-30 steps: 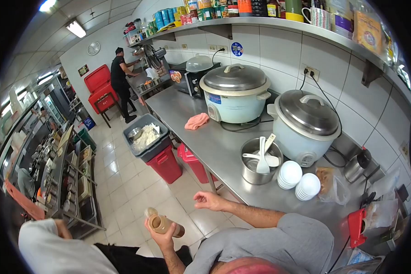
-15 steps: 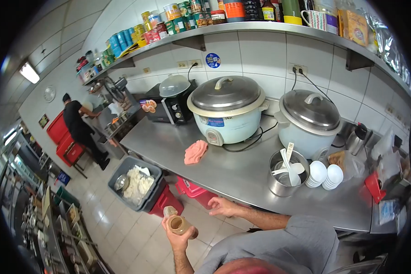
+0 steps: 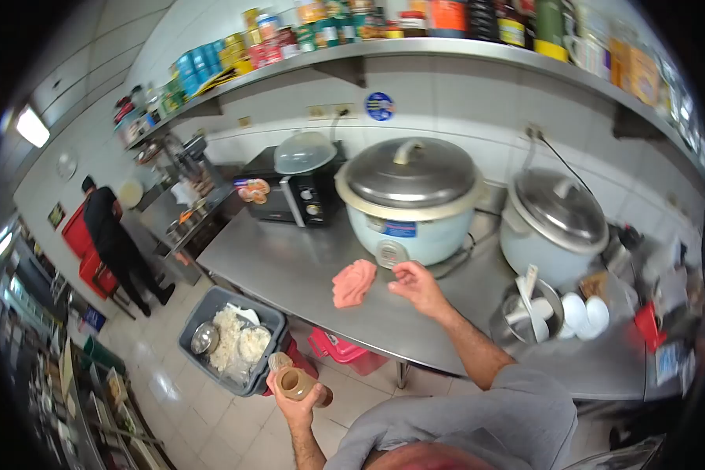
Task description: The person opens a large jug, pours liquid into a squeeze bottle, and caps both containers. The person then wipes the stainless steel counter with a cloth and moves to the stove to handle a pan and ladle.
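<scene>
Brown jar [image 3: 312, 389], mouth uncovered, clamped in L hand [image 3: 291, 406], R hand [image 3: 418, 290] nr pink cloth [image 3: 354, 283], fingers apart, over s/s counter [image 3: 294, 266]

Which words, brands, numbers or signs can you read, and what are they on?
No text is legible; too small or blurred:
Blue label on the rice cooker beside the microwave
Microwave sticker
Round blue wall sign
Cans and bottles on the shelf
Wall clock
Jar in left hand: none readable

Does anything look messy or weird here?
The pink cloth lies crumpled, not folded, on the steel counter, which looks untidy. The open jar in the left hand tilts, but no spill shows.
</scene>
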Demonstrator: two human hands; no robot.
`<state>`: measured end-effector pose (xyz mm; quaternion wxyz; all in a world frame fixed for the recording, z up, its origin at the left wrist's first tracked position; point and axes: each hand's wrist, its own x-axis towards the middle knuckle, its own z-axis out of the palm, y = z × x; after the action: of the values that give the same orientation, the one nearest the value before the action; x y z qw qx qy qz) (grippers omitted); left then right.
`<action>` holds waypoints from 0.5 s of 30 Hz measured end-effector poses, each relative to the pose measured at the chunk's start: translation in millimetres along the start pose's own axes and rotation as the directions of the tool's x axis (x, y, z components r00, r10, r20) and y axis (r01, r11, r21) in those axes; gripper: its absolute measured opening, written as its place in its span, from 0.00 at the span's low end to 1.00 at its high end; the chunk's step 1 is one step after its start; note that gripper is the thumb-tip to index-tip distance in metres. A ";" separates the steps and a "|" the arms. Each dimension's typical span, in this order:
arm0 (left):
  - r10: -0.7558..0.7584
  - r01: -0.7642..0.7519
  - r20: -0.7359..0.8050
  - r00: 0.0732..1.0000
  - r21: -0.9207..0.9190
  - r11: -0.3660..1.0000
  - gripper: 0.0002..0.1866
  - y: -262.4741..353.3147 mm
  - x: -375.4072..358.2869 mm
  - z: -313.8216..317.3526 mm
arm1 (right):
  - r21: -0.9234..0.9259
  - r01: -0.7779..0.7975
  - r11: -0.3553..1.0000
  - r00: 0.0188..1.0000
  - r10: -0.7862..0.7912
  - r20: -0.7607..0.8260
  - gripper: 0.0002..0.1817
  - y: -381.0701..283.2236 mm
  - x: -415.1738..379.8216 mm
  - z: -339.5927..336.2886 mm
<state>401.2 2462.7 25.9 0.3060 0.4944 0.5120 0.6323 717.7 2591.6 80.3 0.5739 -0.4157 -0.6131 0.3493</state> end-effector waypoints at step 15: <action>0.076 -0.095 0.239 0.968 0.068 0.993 0.37 -54.9 112.8 -61.3 | -0.331 -0.110 0.937 0.993 0.120 0.011 0.18 44.4 -16.6 123.6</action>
<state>300.6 2558.2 9.7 0.3173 0.5994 0.4749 0.5608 599.5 2600.7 21.2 0.4654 -0.5354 -0.6463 0.2811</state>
